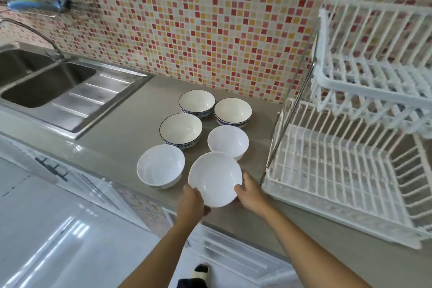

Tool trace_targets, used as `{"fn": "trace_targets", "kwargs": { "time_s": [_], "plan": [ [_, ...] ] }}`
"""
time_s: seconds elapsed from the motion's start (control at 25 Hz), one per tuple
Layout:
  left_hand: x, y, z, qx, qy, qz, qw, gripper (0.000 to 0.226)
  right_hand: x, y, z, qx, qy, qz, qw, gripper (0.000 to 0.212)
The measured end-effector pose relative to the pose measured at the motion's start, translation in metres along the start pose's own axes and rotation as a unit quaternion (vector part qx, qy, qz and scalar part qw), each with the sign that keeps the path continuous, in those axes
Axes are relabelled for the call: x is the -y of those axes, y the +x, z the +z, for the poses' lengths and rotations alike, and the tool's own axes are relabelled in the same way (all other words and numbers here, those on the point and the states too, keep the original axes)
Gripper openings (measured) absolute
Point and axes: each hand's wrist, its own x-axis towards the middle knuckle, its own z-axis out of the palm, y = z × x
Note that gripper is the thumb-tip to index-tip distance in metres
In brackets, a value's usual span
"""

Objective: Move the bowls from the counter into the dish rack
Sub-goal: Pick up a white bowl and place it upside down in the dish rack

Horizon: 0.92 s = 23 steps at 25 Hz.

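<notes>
Several bowls stand grouped on the grey counter point(121, 138). The nearest plain white bowl point(215, 179) is gripped on both sides: my left hand point(192, 201) on its left rim, my right hand point(250, 190) on its right rim. Another white bowl point(160, 166) sits to its left, and a third point(228, 144) behind it. Farther back are three bowls with blue patterned outsides point(181, 131) point(196, 103) point(233, 112). The white two-tier dish rack point(339, 170) stands at the right, with both tiers holding nothing.
A steel sink point(42, 82) with a draining board and a curved tap point(35, 33) lies at the left. A mosaic tile wall point(210, 30) runs behind the counter. White cabinet fronts point(70, 229) are below the counter edge.
</notes>
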Motion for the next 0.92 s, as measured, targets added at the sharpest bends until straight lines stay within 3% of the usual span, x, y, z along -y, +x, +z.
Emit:
{"fn": "trace_targets", "kwargs": {
  "time_s": [0.12,0.24,0.44,0.64,0.8,0.92],
  "plan": [
    [-0.029,-0.021,0.003,-0.020,-0.078,0.089,0.993,0.030,0.029,-0.022,-0.025,0.006,0.083,-0.054,0.995,0.035],
    [-0.063,-0.044,-0.004,-0.025,-0.135,0.164,0.977,0.029,0.071,-0.050,-0.054,0.018,0.117,-0.107,0.987,0.051],
    [-0.147,-0.093,-0.050,0.055,-0.183,0.286,0.939,0.039,0.152,-0.110,-0.122,-0.112,-0.012,-0.293,0.950,0.064],
    [-0.232,-0.155,-0.080,0.083,-0.168,0.496,0.848,0.041,0.189,-0.160,-0.188,-0.257,-0.250,-0.390,0.848,0.078],
    [-0.272,-0.195,-0.054,0.083,0.043,0.605,0.790,0.051,0.196,-0.171,-0.235,-0.374,-0.396,-0.405,0.734,0.081],
    [-0.299,-0.203,-0.025,0.085,0.143,0.639,0.751,0.066,0.195,-0.169,-0.267,-0.419,-0.459,-0.366,0.692,0.079]
  ]
}}
